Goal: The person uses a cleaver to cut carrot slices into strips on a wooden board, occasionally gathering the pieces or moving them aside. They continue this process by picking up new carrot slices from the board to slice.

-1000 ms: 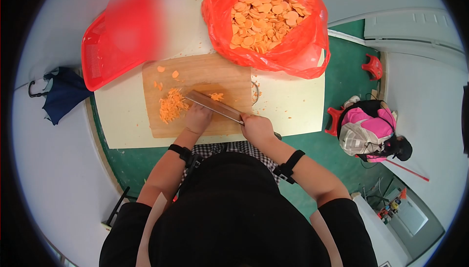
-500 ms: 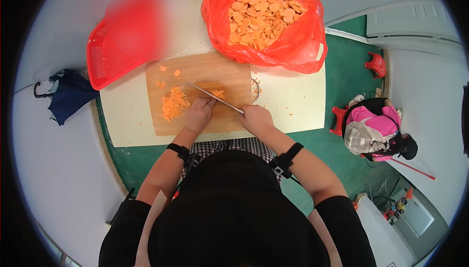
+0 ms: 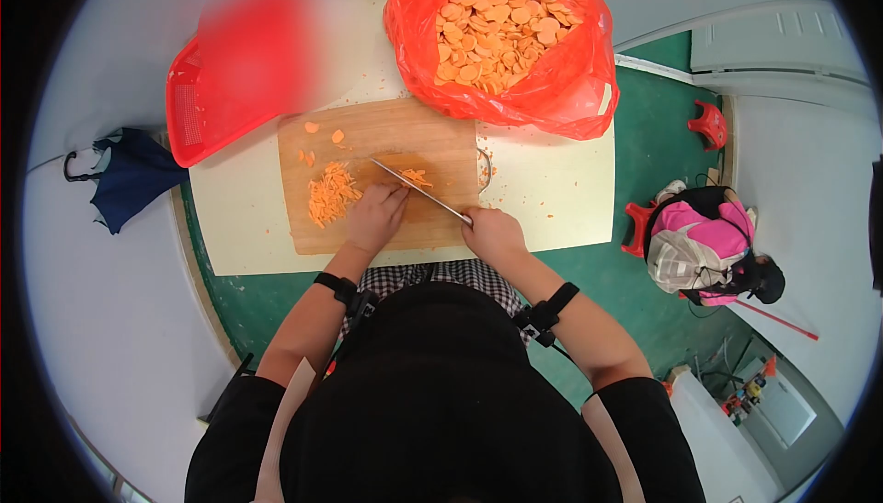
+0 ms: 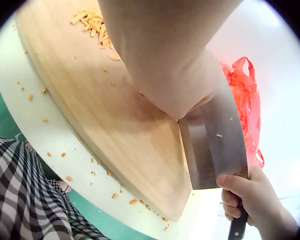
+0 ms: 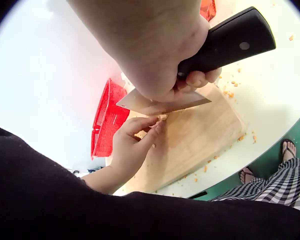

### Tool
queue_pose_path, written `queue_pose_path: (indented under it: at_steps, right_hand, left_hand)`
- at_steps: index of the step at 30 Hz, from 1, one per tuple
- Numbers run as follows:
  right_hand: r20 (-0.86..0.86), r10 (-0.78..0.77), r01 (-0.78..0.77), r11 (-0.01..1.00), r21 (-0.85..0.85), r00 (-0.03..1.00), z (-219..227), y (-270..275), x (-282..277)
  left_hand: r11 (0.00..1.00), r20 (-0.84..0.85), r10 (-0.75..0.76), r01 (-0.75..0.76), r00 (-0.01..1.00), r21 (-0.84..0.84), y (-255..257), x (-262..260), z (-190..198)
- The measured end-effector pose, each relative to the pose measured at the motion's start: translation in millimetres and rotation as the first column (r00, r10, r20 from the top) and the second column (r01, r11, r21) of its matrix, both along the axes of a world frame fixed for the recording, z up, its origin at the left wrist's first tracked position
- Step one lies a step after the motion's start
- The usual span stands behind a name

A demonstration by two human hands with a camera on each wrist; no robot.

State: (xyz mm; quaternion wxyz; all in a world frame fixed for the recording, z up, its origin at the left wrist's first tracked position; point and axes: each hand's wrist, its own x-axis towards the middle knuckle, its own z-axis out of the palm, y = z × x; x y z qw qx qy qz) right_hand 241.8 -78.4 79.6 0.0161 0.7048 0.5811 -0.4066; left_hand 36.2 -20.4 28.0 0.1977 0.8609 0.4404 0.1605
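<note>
The right hand (image 3: 495, 235) grips the black handle (image 5: 230, 42) of a wide cleaver (image 4: 215, 140), its blade standing over the wooden board (image 3: 322, 236). Just left of the blade, the left hand (image 3: 375, 216) has its fingers bent; in the right wrist view the left hand (image 5: 132, 145) pinches a small pale orange piece (image 5: 163, 117) between thumb and fingers beside the blade. A heap of orange shreds (image 3: 331, 193) lies on the board left of that hand, and a smaller bit of shreds (image 3: 418, 177) lies beyond the blade.
Behind the board stands a red bag (image 3: 409, 52) full of round orange slices (image 3: 501, 29). A red basket (image 3: 189, 117) is at the back left, partly blurred. Loose slices (image 3: 312, 127) lie on the board's far left. A person (image 3: 704, 241) is beside a red stool (image 3: 635, 229) on the right.
The cleaver blade, seen broadside at first, now shows mostly its edge from above. It has shifted slightly right with the right hand. The left hand stays close to the blade.
</note>
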Motion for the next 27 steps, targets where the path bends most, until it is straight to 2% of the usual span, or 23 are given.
queue_pose_path:
  at_steps: [2, 4, 10, 17, 19, 23, 25, 27]
  right_hand:
    - [0.000, -0.007, 0.007, 1.000, -0.001, 1.000, -5, -3, 0]
    - [-0.018, -0.027, 0.027, 1.000, 0.007, 0.999, -6, -4, -1]
    - [-0.021, -0.049, 0.048, 0.999, -0.023, 0.999, 1, -2, -2]
    - [-0.017, -0.059, 0.058, 0.998, -0.024, 0.998, 0, -4, -4]
    - [-0.002, -0.051, 0.051, 0.999, -0.009, 0.999, -2, -5, -5]
    - [0.020, -0.019, 0.020, 0.999, -0.033, 1.000, 3, -6, -6]
    - [0.036, 0.024, -0.025, 0.999, 0.024, 0.999, 5, -9, -5]
    - [0.055, 0.032, -0.033, 0.999, 0.029, 0.998, 4, -14, -5]
  left_hand:
    - [1.000, -0.015, 0.024, -0.025, 1.000, -0.020, 0, 2, 0]
    - [1.000, 0.035, 0.001, -0.002, 0.999, 0.023, 3, 3, -4]
    - [0.998, 0.043, -0.040, 0.039, 0.998, 0.039, 5, 3, -8]
    - [0.995, 0.005, -0.057, 0.057, 0.998, 0.080, 5, 6, -7]
    - [0.995, 0.027, 0.008, -0.011, 1.000, 0.098, 5, 4, -10]
    - [0.991, 0.044, 0.004, -0.010, 0.999, 0.131, 8, 0, -13]
    - [0.993, -0.014, -0.013, 0.015, 1.000, 0.119, 10, 1, -9]
    - [0.992, -0.001, -0.016, 0.016, 1.000, 0.127, 10, -2, -15]
